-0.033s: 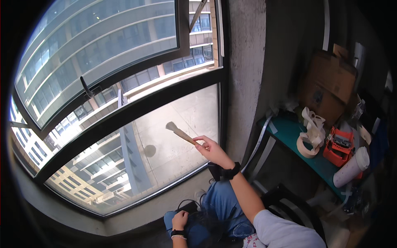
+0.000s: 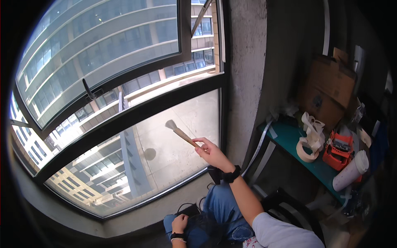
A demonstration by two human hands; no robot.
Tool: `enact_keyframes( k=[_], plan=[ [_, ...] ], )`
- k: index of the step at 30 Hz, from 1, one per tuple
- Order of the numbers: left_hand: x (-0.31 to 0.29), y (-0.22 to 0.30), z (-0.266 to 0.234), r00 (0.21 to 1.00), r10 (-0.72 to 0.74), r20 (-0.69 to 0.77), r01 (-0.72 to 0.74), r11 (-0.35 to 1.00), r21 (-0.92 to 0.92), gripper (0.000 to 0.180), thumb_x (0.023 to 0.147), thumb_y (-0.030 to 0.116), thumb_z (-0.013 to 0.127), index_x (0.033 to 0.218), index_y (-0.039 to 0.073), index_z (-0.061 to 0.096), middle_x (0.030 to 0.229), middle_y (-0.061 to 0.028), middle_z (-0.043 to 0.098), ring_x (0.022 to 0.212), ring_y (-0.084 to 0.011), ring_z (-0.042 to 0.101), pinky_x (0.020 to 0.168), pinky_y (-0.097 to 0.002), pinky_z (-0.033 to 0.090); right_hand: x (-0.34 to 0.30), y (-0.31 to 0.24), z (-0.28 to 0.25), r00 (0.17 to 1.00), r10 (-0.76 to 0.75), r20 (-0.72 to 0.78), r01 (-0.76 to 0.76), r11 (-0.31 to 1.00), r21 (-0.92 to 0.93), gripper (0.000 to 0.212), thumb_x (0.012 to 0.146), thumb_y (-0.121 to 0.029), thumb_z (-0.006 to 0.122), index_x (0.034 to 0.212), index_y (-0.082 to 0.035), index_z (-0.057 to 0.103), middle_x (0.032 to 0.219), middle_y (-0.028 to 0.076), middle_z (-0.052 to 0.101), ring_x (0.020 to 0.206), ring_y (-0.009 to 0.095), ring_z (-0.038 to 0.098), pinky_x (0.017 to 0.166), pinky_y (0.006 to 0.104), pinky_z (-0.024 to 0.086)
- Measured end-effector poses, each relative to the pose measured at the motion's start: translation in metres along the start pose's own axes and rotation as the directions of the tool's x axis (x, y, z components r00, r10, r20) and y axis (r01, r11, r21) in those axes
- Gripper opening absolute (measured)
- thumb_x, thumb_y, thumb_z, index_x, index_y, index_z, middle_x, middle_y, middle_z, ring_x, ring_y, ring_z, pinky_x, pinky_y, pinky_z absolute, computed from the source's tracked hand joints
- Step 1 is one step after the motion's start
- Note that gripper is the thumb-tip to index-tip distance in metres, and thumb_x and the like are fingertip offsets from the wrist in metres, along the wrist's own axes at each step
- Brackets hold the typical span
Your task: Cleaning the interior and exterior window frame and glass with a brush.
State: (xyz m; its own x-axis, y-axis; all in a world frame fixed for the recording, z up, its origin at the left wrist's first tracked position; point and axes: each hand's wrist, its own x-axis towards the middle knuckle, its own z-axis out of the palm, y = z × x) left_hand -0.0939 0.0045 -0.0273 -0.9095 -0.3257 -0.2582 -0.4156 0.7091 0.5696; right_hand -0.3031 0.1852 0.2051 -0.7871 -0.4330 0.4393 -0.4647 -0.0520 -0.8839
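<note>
A brush (image 2: pixel 182 134) with a pale wooden handle and greyish bristles is pinched by its handle end in my right hand (image 2: pixel 210 153). Its bristles point up and to the left, in front of the lower window pane (image 2: pixel 194 111); whether they touch the glass I cannot tell. On my jeans-covered leg (image 2: pixel 221 200) rests my left hand (image 2: pixel 180 224), its fingers curled closed, with nothing seen in them. Both wrists wear dark bands.
Above the lower pane, a tilted window sash (image 2: pixel 111 82) with a handle stands open. To the right, a green shelf (image 2: pixel 285 138) bears a roll of cream tape (image 2: pixel 307 151), an orange tool holder (image 2: pixel 338 149), a pale tumbler (image 2: pixel 350 171) and a cardboard box (image 2: pixel 328 84). A black chair arm (image 2: pixel 285 198) is beside me.
The view has shifted slightly, so the window and shelf sit a little lower. My right hand still holds the brush at nearly the same spot; my left hand stays on my leg.
</note>
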Motion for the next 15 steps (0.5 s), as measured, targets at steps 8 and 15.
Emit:
enact_keyframes(
  k=[8, 15],
  plan=[
    [-0.004, 0.003, -0.002, 0.962, -0.119, 0.244, 0.134, 0.990, -0.045, 0.029, 0.078, 0.036, 0.040, 0.090, 0.016, 0.058, 0.111, -0.0018, 0.042, 0.108, -0.0180, 0.033, 0.089, -0.0334, 0.030, 0.015, -0.043, -0.011, 0.990, -0.116, -0.076, 0.138, 0.854, 0.502, 0.023, 0.086, -0.005, 0.029, 0.099, 0.000, 0.047, 0.062, 0.004, 0.044, 0.046, 0.008, 0.037, 0.044, 0.0207, 0.035],
    [0.001, 0.030, -0.021, 0.980, 0.100, 0.171, -0.103, 0.995, 0.009, 0.025, 0.081, 0.030, 0.041, 0.092, 0.012, 0.054, 0.087, -0.0136, 0.057, 0.083, -0.0303, 0.053, 0.072, -0.0370, 0.041, 0.025, -0.049, -0.006, 0.956, -0.147, -0.252, 0.278, 0.723, 0.632, 0.022, 0.079, -0.007, 0.034, 0.079, 0.003, 0.053, 0.080, 0.020, 0.059, 0.078, 0.021, 0.057, 0.073, 0.0286, 0.044]
  ],
)
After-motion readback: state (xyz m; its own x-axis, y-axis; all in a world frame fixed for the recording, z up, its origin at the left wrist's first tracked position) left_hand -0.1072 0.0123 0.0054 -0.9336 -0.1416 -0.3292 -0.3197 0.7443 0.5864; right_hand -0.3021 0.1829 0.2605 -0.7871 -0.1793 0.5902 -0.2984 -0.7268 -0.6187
